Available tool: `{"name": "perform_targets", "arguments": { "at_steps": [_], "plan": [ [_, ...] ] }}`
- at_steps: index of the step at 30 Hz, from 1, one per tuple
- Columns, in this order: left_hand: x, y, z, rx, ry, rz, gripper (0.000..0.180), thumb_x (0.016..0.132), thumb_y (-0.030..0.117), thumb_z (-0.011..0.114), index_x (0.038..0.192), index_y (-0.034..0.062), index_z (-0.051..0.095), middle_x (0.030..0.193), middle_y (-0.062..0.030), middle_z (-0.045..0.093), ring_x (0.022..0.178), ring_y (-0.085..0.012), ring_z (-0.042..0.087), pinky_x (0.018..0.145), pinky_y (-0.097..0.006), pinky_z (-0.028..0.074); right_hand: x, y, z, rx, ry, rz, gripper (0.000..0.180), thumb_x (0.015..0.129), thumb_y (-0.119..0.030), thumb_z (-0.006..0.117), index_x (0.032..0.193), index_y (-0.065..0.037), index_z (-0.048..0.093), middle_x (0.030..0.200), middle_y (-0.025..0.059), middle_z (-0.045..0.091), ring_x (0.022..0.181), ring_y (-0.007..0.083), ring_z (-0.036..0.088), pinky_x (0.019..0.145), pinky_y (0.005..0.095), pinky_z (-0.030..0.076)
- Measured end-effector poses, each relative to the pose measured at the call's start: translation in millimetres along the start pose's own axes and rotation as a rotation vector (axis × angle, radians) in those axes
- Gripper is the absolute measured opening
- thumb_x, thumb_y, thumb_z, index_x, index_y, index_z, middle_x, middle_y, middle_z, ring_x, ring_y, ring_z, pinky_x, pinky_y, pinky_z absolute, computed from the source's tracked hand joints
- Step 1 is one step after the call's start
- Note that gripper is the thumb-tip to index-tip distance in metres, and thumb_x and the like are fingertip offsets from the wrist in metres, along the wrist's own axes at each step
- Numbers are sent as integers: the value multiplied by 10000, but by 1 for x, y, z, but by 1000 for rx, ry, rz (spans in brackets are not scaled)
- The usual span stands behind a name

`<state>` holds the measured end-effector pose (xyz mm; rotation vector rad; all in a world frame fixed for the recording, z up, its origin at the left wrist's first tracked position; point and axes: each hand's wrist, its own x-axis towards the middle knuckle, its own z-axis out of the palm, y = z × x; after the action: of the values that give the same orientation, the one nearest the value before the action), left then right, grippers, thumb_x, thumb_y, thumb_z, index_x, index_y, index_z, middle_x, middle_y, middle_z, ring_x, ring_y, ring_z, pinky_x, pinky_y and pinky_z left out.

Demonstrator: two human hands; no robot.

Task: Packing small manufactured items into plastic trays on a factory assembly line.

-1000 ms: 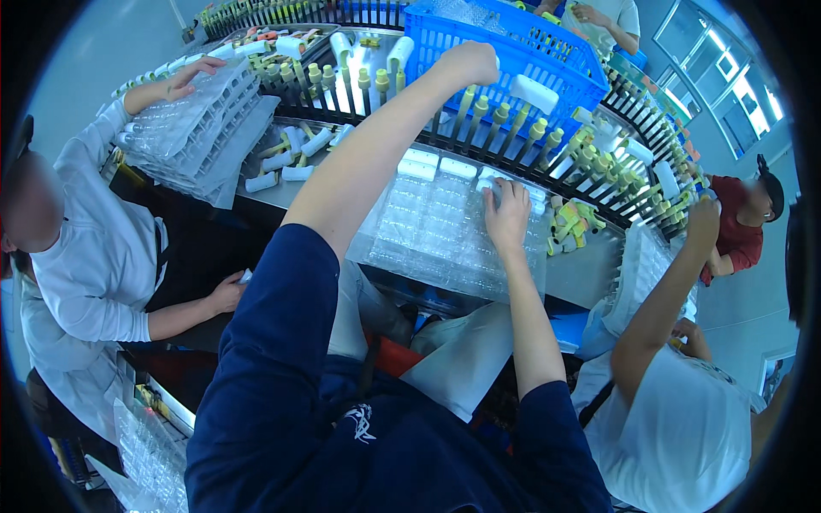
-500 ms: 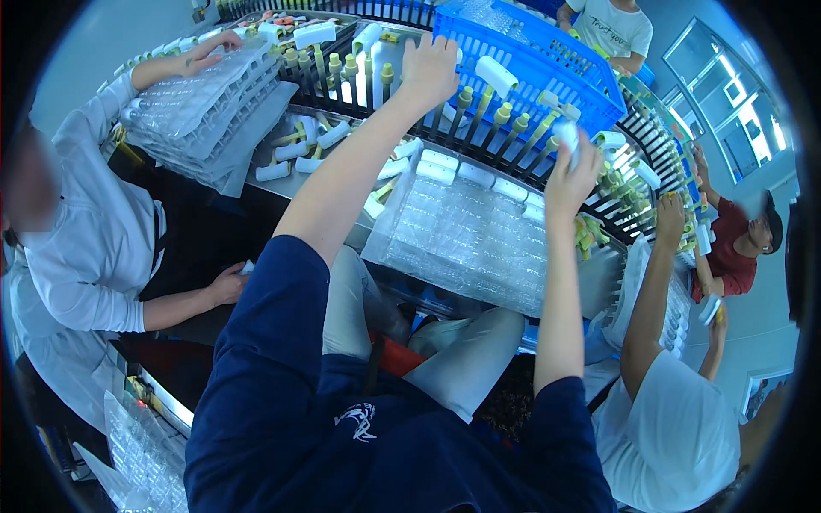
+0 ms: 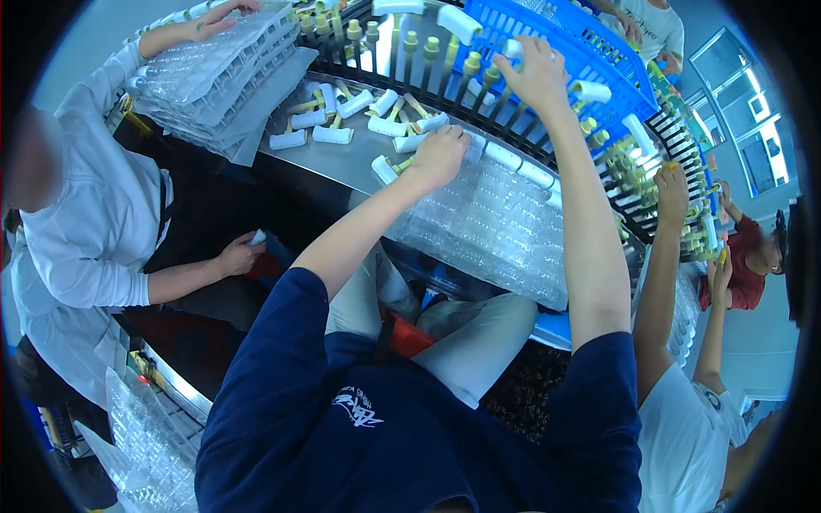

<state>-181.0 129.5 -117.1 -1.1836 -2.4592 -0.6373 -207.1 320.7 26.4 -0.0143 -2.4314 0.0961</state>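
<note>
My left hand [image 3: 440, 154] is curled at the near left corner of a clear blister tray [image 3: 505, 222], and a white tube [image 3: 475, 147] sticks out beside its knuckles. My right hand [image 3: 534, 73] is raised higher, over the black peg conveyor [image 3: 560, 141], with its fingers closed on another white tube [image 3: 511, 49]. Yellow-capped pieces [image 3: 470, 64] stand on the pegs around it. Loose white tubes [image 3: 333, 134] lie on the metal table left of my left hand.
A blue basket [image 3: 599, 56] holding white tubes sits behind the conveyor. On the left, a person in white [image 3: 94, 231] rests a hand on a stack of clear trays [image 3: 214, 68]. On the right, another person's arm [image 3: 663, 248] reaches up to the pegs.
My left hand has pulled back from the blue basket down to the tray corner. My right hand has left the tray and risen to the conveyor, taking hold of a white tube.
</note>
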Motion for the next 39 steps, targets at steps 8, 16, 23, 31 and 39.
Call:
{"name": "perform_targets", "arguments": {
  "at_steps": [8, 16, 23, 31, 39],
  "plan": [
    [21, -10, -5, 80, -171, 66, 190, 802, 127, 654, 975, 54, 686, 1040, -96, 638, 1058, -269, 608, 861, -408, 541, -80, -56, -8, 307, 221, -199, 542, 849, -152, 666, 1360, -61, 510, 1391, 168, 496, 1254, 384, 483, 1057, 460, 389],
    [19, -8, -12, 145, -132, 219, 272, 847, 175, 679, 1055, 33, 575, 968, -130, 637, 1045, -291, 605, 917, -430, 480, -190, -21, 50, 156, 4, 376, 352, 877, -185, 614, 1203, -52, 624, 1238, 130, 581, 1196, 311, 510, 994, 457, 412],
    [31, 11, -47, -209, 108, 254, 218, 903, 162, 604, 1051, 5, 575, 977, -147, 603, 978, -340, 596, 841, -456, 492, -156, -6, 50, 68, -436, 526, 421, 866, -357, 598, 1218, -131, 653, 1293, 94, 579, 1242, 352, 476, 992, 515, 394],
    [84, 101, -65, -680, 88, 170, 317, 972, 243, 583, 1168, -6, 575, 1048, -189, 576, 967, -345, 574, 818, -396, 464, -178, 15, 61, 203, -215, 395, 307, 929, -252, 582, 1177, -75, 614, 1153, 141, 618, 1116, 371, 541, 905, 532, 411],
    [180, 128, -71, -265, 333, 276, 273, 916, 224, 613, 1121, 46, 584, 1063, -160, 637, 1025, -352, 614, 833, -460, 511, -165, -9, -7, 612, 99, 505, 332, 1014, -280, 517, 1140, 25, 560, 992, 270, 644, 914, 469, 609, 757, 496, 472]
  ]
}}
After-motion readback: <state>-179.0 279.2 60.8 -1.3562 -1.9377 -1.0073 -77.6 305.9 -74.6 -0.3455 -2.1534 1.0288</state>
